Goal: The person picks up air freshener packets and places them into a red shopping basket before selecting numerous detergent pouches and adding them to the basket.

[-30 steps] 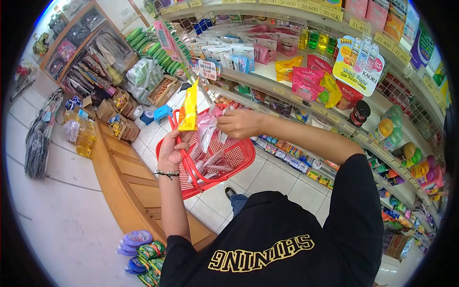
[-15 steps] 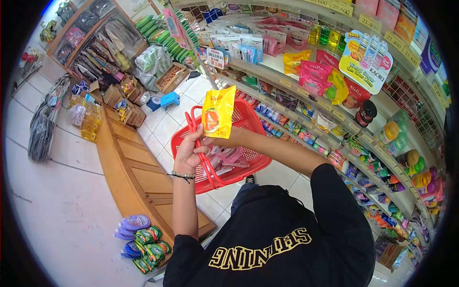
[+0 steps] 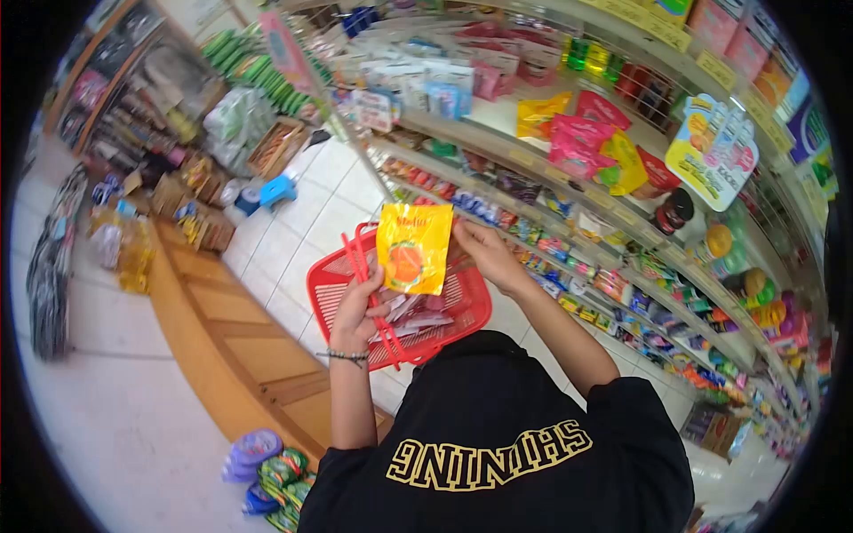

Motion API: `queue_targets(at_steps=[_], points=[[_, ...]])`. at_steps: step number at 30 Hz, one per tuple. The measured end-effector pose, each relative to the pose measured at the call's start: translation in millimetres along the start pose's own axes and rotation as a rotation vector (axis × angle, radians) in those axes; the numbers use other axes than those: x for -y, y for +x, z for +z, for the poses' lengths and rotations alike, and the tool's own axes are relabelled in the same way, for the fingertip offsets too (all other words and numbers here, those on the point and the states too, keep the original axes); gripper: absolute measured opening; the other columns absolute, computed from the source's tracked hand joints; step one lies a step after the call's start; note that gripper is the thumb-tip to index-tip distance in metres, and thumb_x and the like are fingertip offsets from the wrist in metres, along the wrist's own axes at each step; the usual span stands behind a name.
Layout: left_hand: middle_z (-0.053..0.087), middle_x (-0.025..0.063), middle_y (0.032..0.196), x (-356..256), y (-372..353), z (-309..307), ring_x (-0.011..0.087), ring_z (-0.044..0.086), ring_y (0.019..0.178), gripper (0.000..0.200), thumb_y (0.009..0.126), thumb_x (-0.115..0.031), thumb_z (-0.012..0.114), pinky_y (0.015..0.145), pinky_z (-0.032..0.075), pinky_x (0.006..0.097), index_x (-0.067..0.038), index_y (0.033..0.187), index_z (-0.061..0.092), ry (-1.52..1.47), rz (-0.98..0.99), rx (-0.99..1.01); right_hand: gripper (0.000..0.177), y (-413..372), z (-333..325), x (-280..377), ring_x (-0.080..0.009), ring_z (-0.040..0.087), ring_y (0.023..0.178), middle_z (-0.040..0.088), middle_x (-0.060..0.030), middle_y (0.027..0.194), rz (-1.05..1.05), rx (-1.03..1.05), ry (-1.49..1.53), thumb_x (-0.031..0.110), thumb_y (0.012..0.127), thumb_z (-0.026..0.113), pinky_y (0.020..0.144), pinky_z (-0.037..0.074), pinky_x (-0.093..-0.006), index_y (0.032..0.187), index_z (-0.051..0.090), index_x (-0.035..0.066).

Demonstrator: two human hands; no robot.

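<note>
A yellow Stella pouch (image 3: 414, 251) with an orange fruit picture is held upright, front towards me, above a red shopping basket (image 3: 477, 313). My left hand (image 3: 357, 311), wearing a beaded bracelet, is closed round the basket's red handles (image 3: 357, 258), its thumb against the pouch's left edge. My right hand (image 3: 487, 255) pinches the pouch's upper right edge; some of its fingertips are hidden behind the pouch. Inside the basket lie pink and white packets (image 3: 418, 313), partly covered by the pouch and my left hand.
To the right, curved store shelves (image 3: 533, 169) carry pink and yellow pouches (image 3: 582, 145), bottles and small packs. A wooden counter (image 3: 240, 342) runs along the left, with purple and green refill packs (image 3: 271, 466) on it. A blue stool (image 3: 277, 190) and cardboard boxes (image 3: 206, 225) stand farther back.
My right hand has come out from behind the pouch to its right edge. The pouch has moved lower and turned to face me squarely. The view has shifted slightly.
</note>
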State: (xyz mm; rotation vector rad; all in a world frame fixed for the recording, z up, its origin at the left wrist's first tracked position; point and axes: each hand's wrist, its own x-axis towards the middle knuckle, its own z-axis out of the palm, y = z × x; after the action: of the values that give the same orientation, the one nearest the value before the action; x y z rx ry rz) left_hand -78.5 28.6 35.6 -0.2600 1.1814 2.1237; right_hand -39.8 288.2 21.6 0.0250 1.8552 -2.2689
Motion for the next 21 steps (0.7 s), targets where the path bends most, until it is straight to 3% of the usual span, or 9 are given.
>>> queue_targets(at_steps=[1,3,5,9,12,16,18,19,21], points=[[0.064,0.004,0.108,1,5,-6,0.0161,0.068,0.078,0.025,0.099,-0.013,0.059,0.036,0.029,0.0127,-0.014,0.123,0.052,0.006,-0.027,0.034,0.044,-6,-3,9,-0.0181,0.063,0.106,0.064,-0.0124,0.116,0.039,-0.138,0.346,0.033,0.1,0.058,0.086,0.054,-0.0356,0.131,0.054,0.001],[0.061,0.0005,0.096,0,14,-7,0.0122,0.065,0.07,0.017,0.099,-0.012,0.06,0.036,0.029,0.0133,-0.014,0.113,0.052,0.074,-0.079,0.045,0.05,1,-5,22,-0.0182,0.064,0.104,0.065,-0.0122,0.114,-0.018,-0.209,0.387,0.041,0.102,0.054,0.084,0.054,-0.0338,0.132,0.052,0.002],[0.055,-0.0022,0.086,2,20,2,0.0076,0.058,0.062,0.011,0.098,-0.011,0.061,0.036,0.028,0.0142,-0.014,0.103,0.051,0.118,-0.136,0.018,0.059,11,-4,36,-0.0205,0.064,0.106,0.066,-0.0144,0.117,-0.111,-0.176,-0.031,0.042,0.095,0.066,0.086,0.053,-0.034,0.133,0.051,0.0],[0.052,-0.0016,0.084,-4,36,-6,0.0044,0.047,0.055,0.008,0.098,-0.011,0.06,0.036,0.027,0.0144,-0.011,0.101,0.052,0.172,-0.156,0.055,0.07,24,-12,40,-0.0233,0.062,0.112,0.065,-0.0184,0.121,-0.023,-0.09,-0.306,0.041,0.08,0.082,0.091,0.05,-0.0342,0.128,0.055,-0.002],[0.05,-0.0012,0.082,-11,47,-12,0.0043,0.043,0.056,0.007,0.099,-0.012,0.06,0.038,0.025,0.0142,-0.009,0.099,0.053,0.155,-0.183,0.177,0.074,30,-16,40,-0.0233,0.064,0.108,0.067,-0.0185,0.119,-0.13,-0.076,-0.618,0.034,0.066,0.091,0.092,0.05,-0.0333,0.123,0.06,-0.002],[0.05,-0.0015,0.083,-12,63,-13,0.0035,0.043,0.058,0.01,0.099,-0.016,0.062,0.039,0.025,0.0139,-0.009,0.101,0.054,0.186,-0.202,0.214,0.067,20,-18,54,-0.02,0.069,0.092,0.073,-0.0129,0.103,0.015,0.001,-0.523,0.029,0.064,0.092,0.084,0.053,-0.0324,0.116,0.065,-0.003],[0.053,-0.0008,0.086,-15,69,-11,0.0028,0.043,0.058,0.013,0.099,-0.018,0.062,0.039,0.025,0.0139,-0.008,0.105,0.056,0.168,-0.208,0.227,0.043,15,-19,55,-0.0121,0.065,0.082,0.072,-0.0074,0.089,-0.081,-0.058,-0.525,0.021,0.07,0.09,0.073,0.05,-0.0291,0.098,0.066,-0.001],[0.056,-0.0001,0.089,-16,71,-9,0.0021,0.043,0.059,0.018,0.099,-0.02,0.062,0.039,0.025,0.0139,-0.007,0.11,0.057,0.152,-0.209,0.234,0.043,15,-22,54,-0.0121,0.065,0.082,0.072,-0.0074,0.089,-0.079,-0.056,-0.53,0.021,0.07,0.09,0.073,0.05,-0.0291,0.098,0.066,-0.001],[0.061,0.002,0.099,-21,71,-3,0.0019,0.045,0.06,0.031,0.099,-0.024,0.062,0.039,0.025,0.0137,-0.004,0.122,0.056,0.164,-0.196,0.253,0.03,16,-28,53,-0.0042,0.052,0.069,0.061,0.0015,0.073,-0.061,-0.005,-0.406,0.011,0.077,0.084,0.061,0.041,-0.0251,0.079,0.056,0.003]])
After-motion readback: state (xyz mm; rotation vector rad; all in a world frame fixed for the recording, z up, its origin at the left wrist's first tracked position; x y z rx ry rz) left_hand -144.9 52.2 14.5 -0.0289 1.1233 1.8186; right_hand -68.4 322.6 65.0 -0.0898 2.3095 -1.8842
